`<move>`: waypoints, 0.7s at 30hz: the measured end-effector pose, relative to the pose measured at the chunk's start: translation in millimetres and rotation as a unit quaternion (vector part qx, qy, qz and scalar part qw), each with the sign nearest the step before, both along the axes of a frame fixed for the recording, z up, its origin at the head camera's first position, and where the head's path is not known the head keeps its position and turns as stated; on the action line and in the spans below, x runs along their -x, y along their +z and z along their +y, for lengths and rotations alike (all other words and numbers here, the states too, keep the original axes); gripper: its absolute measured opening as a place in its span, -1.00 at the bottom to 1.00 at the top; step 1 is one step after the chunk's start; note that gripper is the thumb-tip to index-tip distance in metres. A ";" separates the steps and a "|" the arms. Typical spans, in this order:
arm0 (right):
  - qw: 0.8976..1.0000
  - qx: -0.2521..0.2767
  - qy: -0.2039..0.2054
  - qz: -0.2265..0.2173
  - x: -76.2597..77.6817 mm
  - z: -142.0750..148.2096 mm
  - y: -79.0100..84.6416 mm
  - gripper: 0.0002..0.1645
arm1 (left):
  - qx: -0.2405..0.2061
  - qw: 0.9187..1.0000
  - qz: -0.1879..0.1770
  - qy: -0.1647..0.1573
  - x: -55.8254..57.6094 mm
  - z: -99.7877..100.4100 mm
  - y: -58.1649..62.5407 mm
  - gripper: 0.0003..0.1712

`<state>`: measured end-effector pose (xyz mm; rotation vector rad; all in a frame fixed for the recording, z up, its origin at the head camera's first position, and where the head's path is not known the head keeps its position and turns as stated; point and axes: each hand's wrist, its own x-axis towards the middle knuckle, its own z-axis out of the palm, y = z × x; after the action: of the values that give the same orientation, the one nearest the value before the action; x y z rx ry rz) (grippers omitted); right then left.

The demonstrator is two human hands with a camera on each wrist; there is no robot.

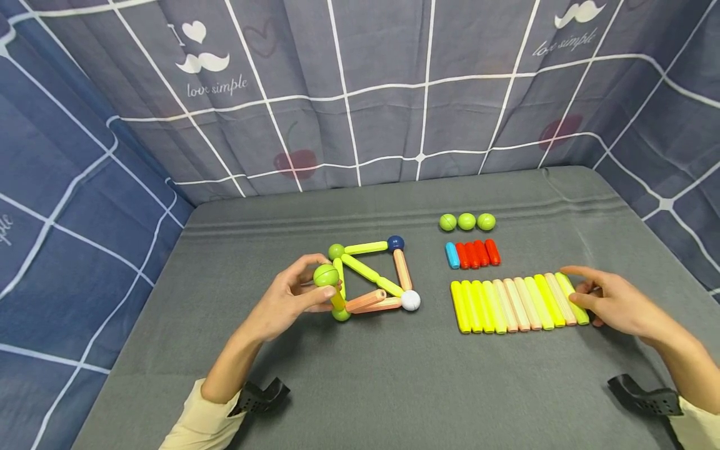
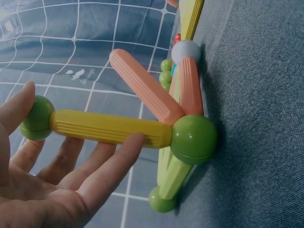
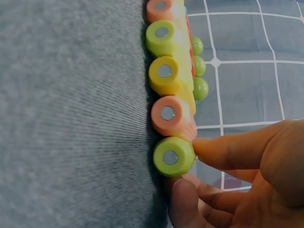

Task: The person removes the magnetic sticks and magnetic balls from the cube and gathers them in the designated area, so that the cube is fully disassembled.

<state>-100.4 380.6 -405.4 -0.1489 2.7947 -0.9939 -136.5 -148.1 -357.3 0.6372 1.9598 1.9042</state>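
A frame of magnetic sticks and balls lies on the table, with a dark blue ball (image 1: 395, 243) and a white ball (image 1: 410, 300) at its right corners. At its near left corner a yellow stick (image 2: 109, 127) stands up from a green ball (image 2: 194, 139), topped by another green ball (image 1: 326, 275). My left hand (image 1: 295, 294) holds this upright, thumb at the top ball and fingers along the stick. An orange stick (image 2: 145, 85) slants up from the same corner, its other end free. My right hand (image 1: 610, 300) pinches the end yellow-green stick (image 3: 174, 156) of a row.
The row of yellow, yellow-green and pale orange sticks (image 1: 512, 305) lies side by side at right. Behind it are short red sticks (image 1: 477, 254), a short blue stick (image 1: 452, 255) and three green balls (image 1: 467, 222). A grid-patterned curtain (image 1: 388, 94) rises behind the grey table (image 1: 394, 387).
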 end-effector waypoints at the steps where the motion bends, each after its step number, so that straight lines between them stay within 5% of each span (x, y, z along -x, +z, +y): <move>1: 1.000 0.001 0.000 0.005 -0.4 0.0 -0.6 -0.44 | -0.001 1.000 0.000 0.000 0.0 -0.1 -0.2 -0.44; 12: 0.999 -0.017 -0.033 0.012 -2.2 -8.5 2.7 -0.44 | -0.006 1.000 0.004 -0.002 0.1 -1.8 -1.1 -0.46; 21: 0.991 -0.059 -0.066 0.105 1.4 -28.8 15.3 -0.54 | 0.001 1.000 0.004 0.000 0.3 -1.2 -1.1 -0.44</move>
<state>-101.8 351.8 -390.1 -0.0579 3.0821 -0.8847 -136.8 -149.2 -358.5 0.6456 1.9668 1.9022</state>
